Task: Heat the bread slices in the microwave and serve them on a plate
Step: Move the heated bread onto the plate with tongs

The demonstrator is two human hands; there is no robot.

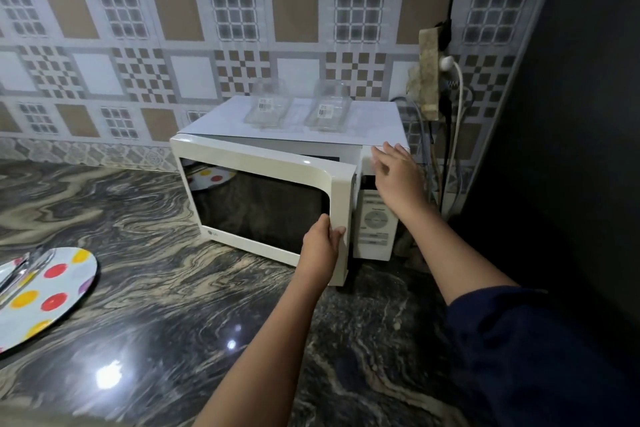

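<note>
I see the microwave (377,121) on the counter (173,288) by the tiled wall, long axis left to right, front facing me, its door (263,163) ajar. My left hand (320,241) grips the door's free right edge. My right hand (394,177), fingers spread, is at the top right corner. The spotted plate (52,291) lies far left

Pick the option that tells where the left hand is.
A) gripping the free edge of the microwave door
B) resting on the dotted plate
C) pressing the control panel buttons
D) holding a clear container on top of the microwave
A: the left hand has its fingers curled round the right edge of the microwave door, which stands slightly ajar.
</note>
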